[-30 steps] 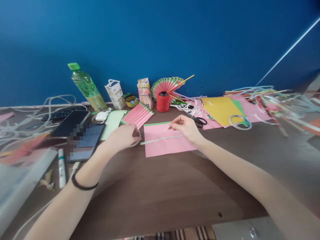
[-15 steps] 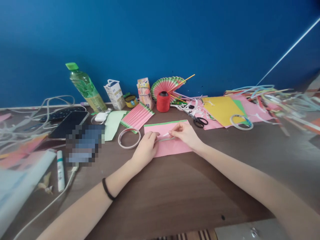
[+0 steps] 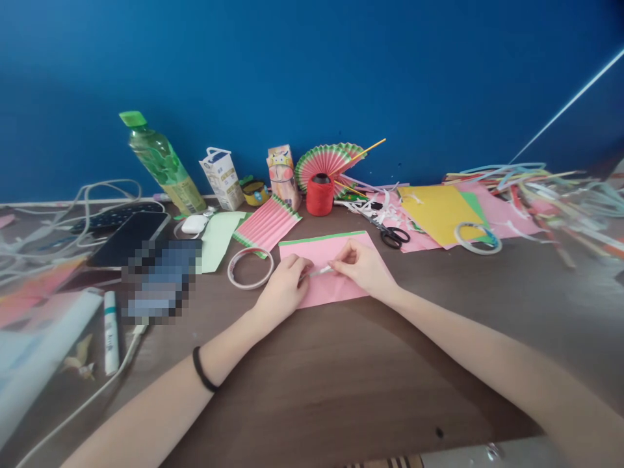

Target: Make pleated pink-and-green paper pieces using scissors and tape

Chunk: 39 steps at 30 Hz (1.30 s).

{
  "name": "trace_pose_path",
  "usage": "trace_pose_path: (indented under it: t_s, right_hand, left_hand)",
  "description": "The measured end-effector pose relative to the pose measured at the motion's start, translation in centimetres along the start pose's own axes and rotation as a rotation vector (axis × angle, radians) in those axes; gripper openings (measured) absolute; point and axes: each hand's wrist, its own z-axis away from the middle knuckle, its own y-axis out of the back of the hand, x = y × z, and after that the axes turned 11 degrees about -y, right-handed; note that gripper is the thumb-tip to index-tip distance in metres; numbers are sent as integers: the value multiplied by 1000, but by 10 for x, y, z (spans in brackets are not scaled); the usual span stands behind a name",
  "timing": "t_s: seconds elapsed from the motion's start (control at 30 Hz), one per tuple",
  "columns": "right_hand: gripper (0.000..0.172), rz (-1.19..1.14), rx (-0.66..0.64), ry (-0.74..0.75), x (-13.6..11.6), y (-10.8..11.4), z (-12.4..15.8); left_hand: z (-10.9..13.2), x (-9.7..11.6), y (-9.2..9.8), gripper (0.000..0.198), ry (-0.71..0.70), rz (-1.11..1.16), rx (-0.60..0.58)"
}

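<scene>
A pink sheet point(image 3: 336, 286) with a green strip along its far edge lies on the brown table. Over it, a thin white strip point(image 3: 320, 270) stretches between my hands. My left hand point(image 3: 288, 283) rests at the sheet's left side, its fingertips pinched around the strip's left end. On the right, my right hand point(image 3: 361, 268) pinches the other end between thumb and forefinger. A roll of tape point(image 3: 250, 285) lies just left of my left hand. The pleated pink paper point(image 3: 268, 225) is behind the roll.
Black scissors point(image 3: 394, 236) and paper scraps lie right of a red spool point(image 3: 320, 197). Farther right are yellow paper point(image 3: 439, 211) and another tape roll point(image 3: 494, 244). Phones, a cable, a marker point(image 3: 111, 335) and a green bottle point(image 3: 166, 166) stand or lie left.
My right hand has shifted slightly at the white strip, which now shows more plainly between my hands. The whole view has moved a little.
</scene>
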Motion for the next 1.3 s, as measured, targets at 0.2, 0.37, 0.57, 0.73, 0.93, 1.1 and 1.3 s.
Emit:
trace_pose_path:
  t_s: [0.2,0.37,0.57,0.73,0.93,1.1,1.3]
  right_hand:
    - [19,90,53,44,6,-1,-2]
    - [19,160,84,78,7,0,-3]
    - [19,219,97,74,5,1,-2]
    - [19,247,101,104,5,1,-3]
    - [18,262,102,108,5,1,-2]
    - [17,270,110,104,5,1,-2]
    - [17,278,119,107,5,1,-2]
  left_hand:
    - [-1,2,2,27,33,48,-7]
    - [-4,2,5,32,125,154,2]
    - [-5,3,7,34,134,170,-17]
    - [-6,6,10,38,108,151,-44]
    - [-6,6,9,42,89,135,-65]
    - [-6,6,8,42,69,100,-68]
    - [-6,5,7,43,61,93,-66]
